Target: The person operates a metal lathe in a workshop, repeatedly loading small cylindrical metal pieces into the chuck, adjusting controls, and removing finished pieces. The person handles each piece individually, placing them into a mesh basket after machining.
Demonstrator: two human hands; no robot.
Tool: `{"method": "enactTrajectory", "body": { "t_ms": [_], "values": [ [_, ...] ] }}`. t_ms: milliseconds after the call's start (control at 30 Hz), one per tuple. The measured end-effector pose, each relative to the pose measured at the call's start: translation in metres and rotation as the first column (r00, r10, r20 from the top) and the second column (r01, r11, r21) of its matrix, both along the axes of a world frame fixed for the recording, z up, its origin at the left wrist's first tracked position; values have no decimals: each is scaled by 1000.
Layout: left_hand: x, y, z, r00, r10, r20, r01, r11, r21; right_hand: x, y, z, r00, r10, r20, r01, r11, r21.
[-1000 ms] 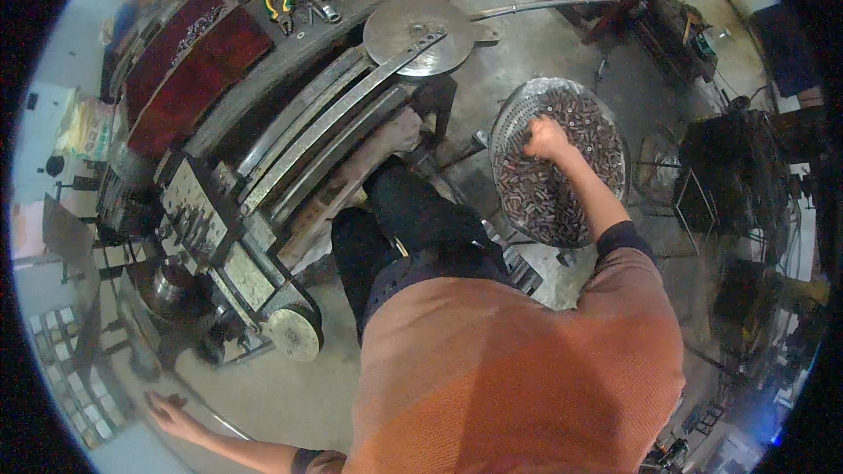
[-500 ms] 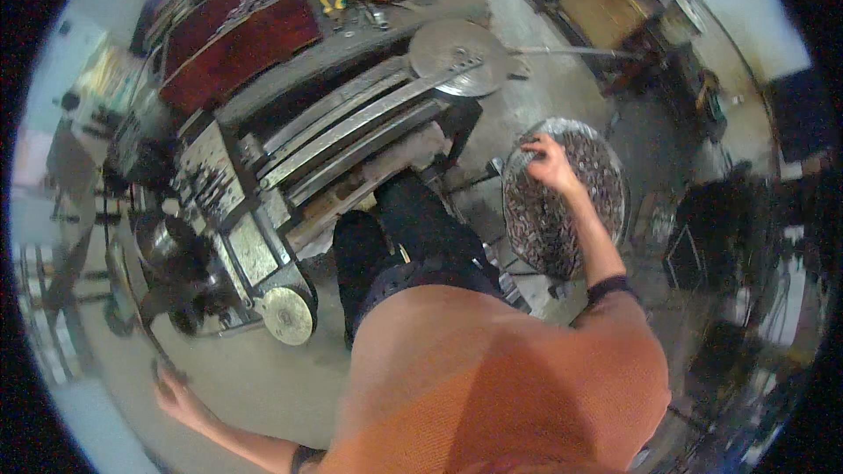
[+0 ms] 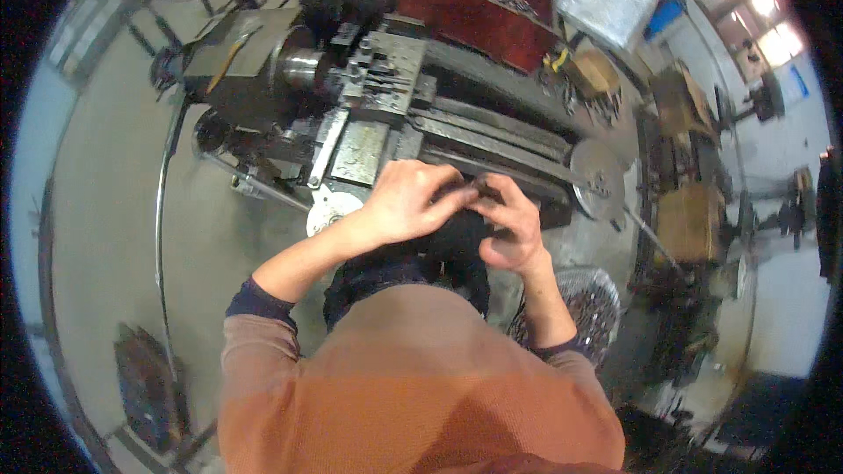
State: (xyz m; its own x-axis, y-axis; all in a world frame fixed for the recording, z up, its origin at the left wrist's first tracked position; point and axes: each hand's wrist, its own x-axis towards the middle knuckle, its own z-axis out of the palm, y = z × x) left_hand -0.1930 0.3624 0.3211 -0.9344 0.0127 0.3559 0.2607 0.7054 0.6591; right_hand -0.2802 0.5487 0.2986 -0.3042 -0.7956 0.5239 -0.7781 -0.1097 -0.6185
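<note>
Sitting close together in front of an orange and brown knitted top (image 3: 413, 377), the left-hand grip (image 3: 408, 202) and the right-hand grip (image 3: 514, 230) are bending their fingers toward each other. I cannot tell if either one is pinching something, because the fingertips are looking dark and blurry. A heap of small, dark, short metal pieces (image 3: 593, 309) is lying in a round, pale metal basket (image 3: 587, 274), below and to the right of the right-hand grip. Maybe the two are working on something tiny, so the next move is likely calling for a light, steady pinch.

Just past both, long, straight, grey metal rails (image 3: 500, 147) are running across, and their hard edges are leaving less room ahead. A white, round, flat wheel (image 3: 329, 209) is standing near the left-hand grip, on its left side. A grey, round, flat metal disc (image 3: 599, 180) is sitting ahead and to the right of the right-hand grip. More room for moving is showing well left of the left-hand grip, over the smooth grey floor (image 3: 215, 285), but a long, thin, grey metal bar (image 3: 162, 202) is crossing there.
</note>
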Motion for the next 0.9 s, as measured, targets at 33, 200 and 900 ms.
{"method": "enactTrajectory", "body": {
  "t_ms": [33, 200, 900],
  "values": [
    [-1, -2, -12, 996, 5, -88, -7, 1000, -26, 3, -5, 5, 1000, 9, -20, -9, 1000, 29],
    [-2, -17, -26, 971, 100, -216, -89, 994, 58, 0, -35, 20, 995, 72, -71, -65, 994, 91],
    [220, -245, -6, 401, 910, -103, -912, 386, -140, -53, -299, 34, 746, 156, -647, 307, 782, 543]
  ]
}}
